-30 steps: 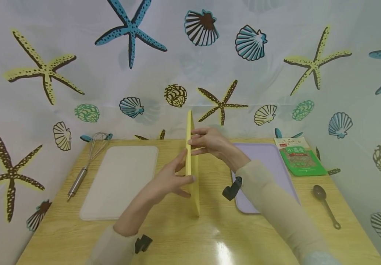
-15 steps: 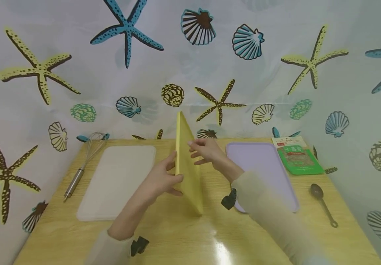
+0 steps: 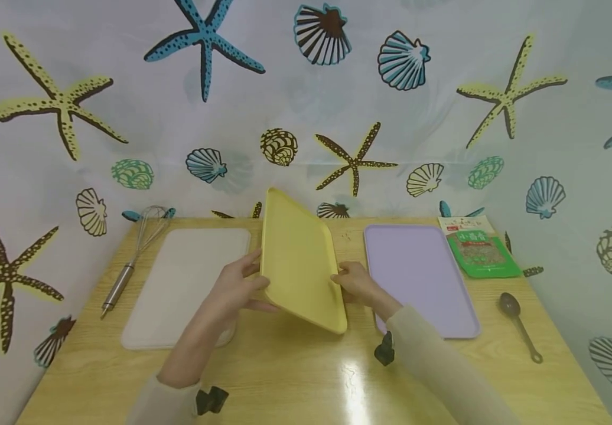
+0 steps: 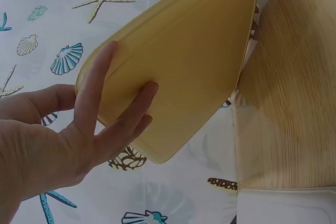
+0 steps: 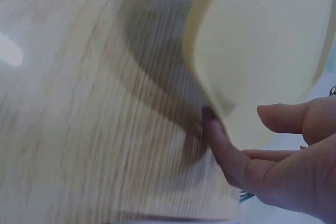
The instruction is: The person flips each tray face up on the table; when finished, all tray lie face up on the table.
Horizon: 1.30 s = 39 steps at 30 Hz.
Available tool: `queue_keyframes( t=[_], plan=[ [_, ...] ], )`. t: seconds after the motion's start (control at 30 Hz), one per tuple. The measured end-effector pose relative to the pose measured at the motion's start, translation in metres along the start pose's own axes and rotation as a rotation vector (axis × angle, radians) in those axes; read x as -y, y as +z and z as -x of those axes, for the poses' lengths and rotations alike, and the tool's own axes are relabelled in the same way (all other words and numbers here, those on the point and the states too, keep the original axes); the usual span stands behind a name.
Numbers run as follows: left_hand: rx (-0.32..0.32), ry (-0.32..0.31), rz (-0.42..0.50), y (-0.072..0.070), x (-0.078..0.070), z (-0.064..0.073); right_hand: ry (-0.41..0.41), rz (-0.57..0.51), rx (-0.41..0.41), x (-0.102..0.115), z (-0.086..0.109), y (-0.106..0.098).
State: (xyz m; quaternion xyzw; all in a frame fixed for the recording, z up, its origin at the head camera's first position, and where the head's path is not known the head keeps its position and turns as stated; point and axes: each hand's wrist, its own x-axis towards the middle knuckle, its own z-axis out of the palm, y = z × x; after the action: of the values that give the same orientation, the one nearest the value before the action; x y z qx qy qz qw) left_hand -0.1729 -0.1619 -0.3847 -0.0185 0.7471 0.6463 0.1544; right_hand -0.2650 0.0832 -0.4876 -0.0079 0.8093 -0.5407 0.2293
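Note:
A shallow yellow tray is tilted above the table, its right side lower and its inner face turned up to the right. My left hand grips its left rim. In the left wrist view, the left hand's fingers spread over the tray's underside. My right hand holds the right rim. The right wrist view has the right hand's fingers behind the edge and its thumb over the inner face; whether the thumb touches it I cannot tell.
A white tray or board lies left, beside a whisk. On the right are a lilac tray, a green seasoning packet and a dark spoon. A patterned curtain stands behind the wooden table.
The yellow tray has turned from upright and edge-on to a slant with its inner face showing. My right hand has moved from near its upper part down to the right rim.

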Motion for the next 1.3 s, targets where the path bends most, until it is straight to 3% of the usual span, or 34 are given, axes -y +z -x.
queue_keyframes(
  t=[0.2, 0.4, 0.77, 1.1, 1.3],
  plan=[
    [0.018, 0.022, 0.046, -0.011, 0.005, -0.002, -0.017, 0.024, 0.016, -0.008, -0.009, -0.015],
    [0.044, 0.010, 0.033, -0.022, 0.016, -0.006, 0.055, 0.012, 0.053, -0.012, -0.016, -0.030],
    [0.085, -0.014, 0.055, -0.039, 0.043, -0.020, 0.032, -0.062, 0.086, -0.020, -0.006, -0.038],
    [0.024, -0.096, 0.129, -0.050, 0.068, -0.048, 0.025, -0.056, 0.087, -0.012, 0.003, -0.037],
    [-0.025, -0.125, 0.075, -0.055, 0.076, -0.056, 0.028, -0.076, 0.089, -0.010, 0.004, -0.040]
  ],
)
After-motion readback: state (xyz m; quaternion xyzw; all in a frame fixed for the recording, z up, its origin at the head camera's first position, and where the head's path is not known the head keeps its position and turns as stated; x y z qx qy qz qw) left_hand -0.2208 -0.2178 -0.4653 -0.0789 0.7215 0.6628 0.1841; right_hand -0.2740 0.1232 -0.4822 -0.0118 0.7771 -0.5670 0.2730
